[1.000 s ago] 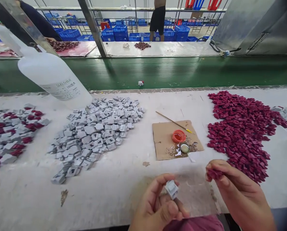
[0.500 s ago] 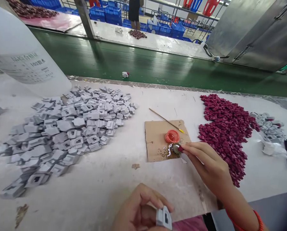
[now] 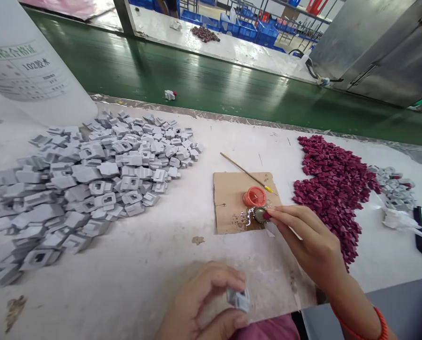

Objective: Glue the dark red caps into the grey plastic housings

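Note:
Between the thumb and fingers of my left hand (image 3: pixel 207 297) is a small grey plastic part (image 3: pixel 238 299), held low near the table's front edge. My right hand (image 3: pixel 312 241) pinches a small maroon plastic piece (image 3: pixel 266 216) against a metal bottle cap (image 3: pixel 259 214); the fingers partly cover the piece. The cap rests on a cardboard square (image 3: pixel 228 191) in a wet, shiny patch of liquid (image 3: pixel 248 218). Just behind it stands a red cap-like cup (image 3: pixel 254 196). A thin stick with a yellow tip (image 3: pixel 244 170) lies across the cardboard's back edge.
Grey parts (image 3: pixel 100 174) are heaped on the left, below a large white bottle (image 3: pixel 37 66). Maroon pieces (image 3: pixel 333 184) form a pile at right, beside a smaller grey-and-maroon pile (image 3: pixel 393 186). A green conveyor belt (image 3: pixel 232 89) runs behind, carrying one joined part (image 3: pixel 170 95).
My left hand has shifted slightly left and turned the grey part. The right hand stays at the bottle cap with the maroon piece. The part on the belt appears farther left; the view has tilted.

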Tool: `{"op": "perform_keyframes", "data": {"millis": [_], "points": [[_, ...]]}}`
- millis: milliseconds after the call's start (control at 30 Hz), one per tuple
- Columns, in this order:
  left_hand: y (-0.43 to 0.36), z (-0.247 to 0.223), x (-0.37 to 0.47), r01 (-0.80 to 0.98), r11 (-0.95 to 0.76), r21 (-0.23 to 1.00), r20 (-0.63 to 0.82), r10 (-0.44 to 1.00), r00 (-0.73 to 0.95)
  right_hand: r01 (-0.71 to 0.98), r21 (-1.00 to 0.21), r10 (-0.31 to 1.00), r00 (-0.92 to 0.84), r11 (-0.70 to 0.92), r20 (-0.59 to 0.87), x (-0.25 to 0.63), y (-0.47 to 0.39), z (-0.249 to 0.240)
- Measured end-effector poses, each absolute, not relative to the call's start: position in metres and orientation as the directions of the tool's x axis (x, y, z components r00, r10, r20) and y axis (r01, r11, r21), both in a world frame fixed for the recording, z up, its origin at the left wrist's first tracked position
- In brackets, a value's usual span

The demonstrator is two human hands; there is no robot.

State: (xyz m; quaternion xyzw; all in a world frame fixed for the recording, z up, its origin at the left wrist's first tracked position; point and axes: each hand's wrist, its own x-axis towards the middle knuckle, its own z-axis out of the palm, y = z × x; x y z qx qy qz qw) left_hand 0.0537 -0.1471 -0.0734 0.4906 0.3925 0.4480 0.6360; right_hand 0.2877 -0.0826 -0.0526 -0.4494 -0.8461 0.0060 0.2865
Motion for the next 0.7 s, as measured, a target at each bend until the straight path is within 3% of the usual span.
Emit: {"op": "perform_keyframes", "data": {"millis": [100,233,300,433,700], "points": [[-0.146,-0.083,0.052,0.182,-0.198,0.963,0.155,0.962,0.226,0.749,-0.401,0.804,-0.288,0.528,0.520,0.282,-0.092,-0.052],[-0.154,-0.089,0.058,0.476,-0.281,0.833,0.256,0.959,0.117,0.550,-0.747,0.916,-0.094,0.373,0.389,0.261,-0.120,-0.058],[-0.158,-0.091,0.061,0.557,-0.325,0.765,0.318,0.941,0.112,0.437,-0.826,0.933,-0.109,0.355,0.342,0.247,-0.133,-0.063],[-0.162,-0.094,0.061,0.610,-0.403,0.683,0.404,0.903,0.145,0.405,-0.822,0.916,-0.146,0.400,0.373,0.227,-0.149,-0.072],[-0.163,-0.093,0.062,0.594,-0.340,0.729,0.355,0.930,0.097,0.484,-0.755,0.894,-0.181,0.443,0.409,0.226,-0.150,-0.075]]}}
